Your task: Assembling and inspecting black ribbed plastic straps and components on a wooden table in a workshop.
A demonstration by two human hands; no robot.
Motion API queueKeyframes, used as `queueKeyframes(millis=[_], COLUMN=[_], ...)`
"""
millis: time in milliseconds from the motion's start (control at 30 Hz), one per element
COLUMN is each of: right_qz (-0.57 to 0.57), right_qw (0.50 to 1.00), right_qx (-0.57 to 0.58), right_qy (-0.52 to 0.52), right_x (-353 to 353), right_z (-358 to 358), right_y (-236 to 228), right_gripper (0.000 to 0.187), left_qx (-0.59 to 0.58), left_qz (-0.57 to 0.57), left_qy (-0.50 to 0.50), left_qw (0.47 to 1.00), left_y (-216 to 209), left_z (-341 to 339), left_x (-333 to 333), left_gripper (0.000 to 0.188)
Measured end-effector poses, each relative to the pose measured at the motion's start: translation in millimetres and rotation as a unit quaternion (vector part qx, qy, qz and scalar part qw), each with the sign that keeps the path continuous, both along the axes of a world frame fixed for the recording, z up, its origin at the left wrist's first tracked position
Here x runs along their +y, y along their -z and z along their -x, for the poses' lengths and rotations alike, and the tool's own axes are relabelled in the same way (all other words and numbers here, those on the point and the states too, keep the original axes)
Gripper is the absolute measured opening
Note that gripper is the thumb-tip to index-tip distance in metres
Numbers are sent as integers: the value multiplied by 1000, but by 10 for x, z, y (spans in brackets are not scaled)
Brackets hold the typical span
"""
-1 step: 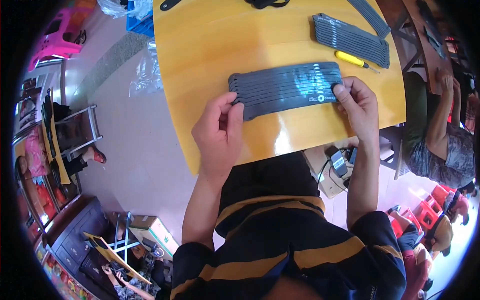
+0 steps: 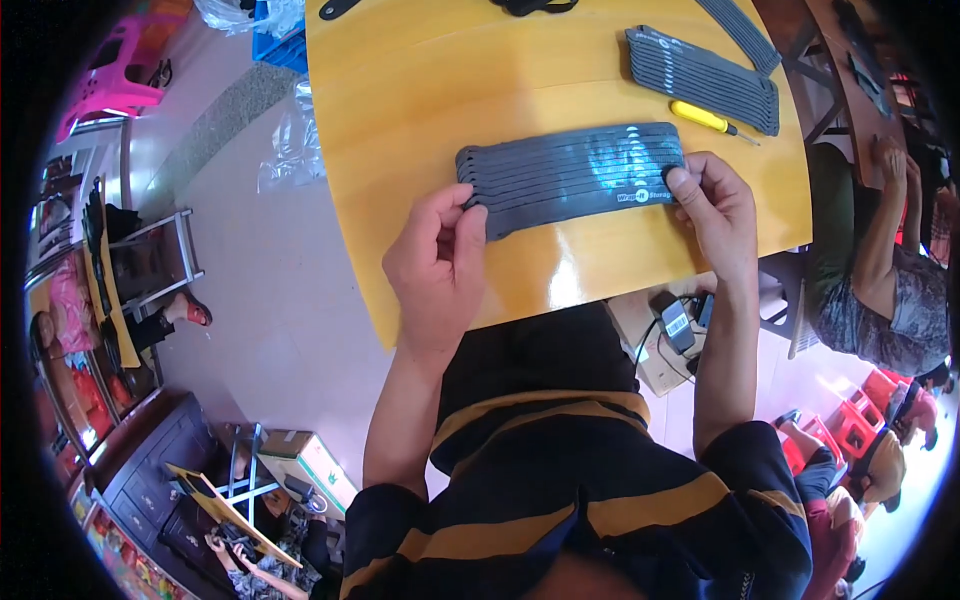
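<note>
A flat bundle of dark grey straps (image 2: 560, 180), laid side by side in rows, lies over the yellow table (image 2: 430, 90). Its top carries a bluish sheen and white print, and small loops line its left end. My left hand (image 2: 440, 265) pinches the near corner of that left end between thumb and fingers. At the right end, my right hand (image 2: 718, 215) grips the near corner, thumb on top. Beyond my right hand lies a screwdriver (image 2: 705, 118) with a yellow handle. Behind it rests a second grey strap bundle (image 2: 700, 78).
Part of another grey strap bundle (image 2: 740, 35) shows at the table's far right. Black straps (image 2: 535, 6) lie along the far edge. Left of the table are clear plastic bags (image 2: 293, 145) and a blue crate (image 2: 280, 48). Another person (image 2: 880, 290) sits on the right.
</note>
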State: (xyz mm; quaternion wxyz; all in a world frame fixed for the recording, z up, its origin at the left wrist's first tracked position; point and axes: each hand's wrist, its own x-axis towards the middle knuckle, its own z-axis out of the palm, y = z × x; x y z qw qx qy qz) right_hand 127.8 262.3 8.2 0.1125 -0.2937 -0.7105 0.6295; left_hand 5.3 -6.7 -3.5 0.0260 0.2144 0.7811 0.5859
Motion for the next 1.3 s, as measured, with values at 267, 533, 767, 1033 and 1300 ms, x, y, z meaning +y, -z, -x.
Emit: queueKeyframes(millis=[267,533,767,1033,1300], right_qz=[9,2,11,20,12], right_qw=[1000,1000,1000,999,999], right_qx=[0,-12,-15,-25,-21], right_qy=[2,3,5,20,22], right_x=[-28,-15,-17,-38,-34], right_z=[-19,28,-31,-23,-18], right_y=[2,-28,3,-25,-13], right_gripper=[13,12,12,11,12], left_qx=[0,2,20,29,21], left_qz=[15,14,40,66,54], left_qy=[0,-9,-9,-2,-1], left_qw=[1000,1000,999,997,998], left_y=[34,16,25,7,-14], left_z=[-43,-10,-45,-30,-12], left_x=[-37,-20,-41,-52,-42], left_gripper=[19,18,17,16,17])
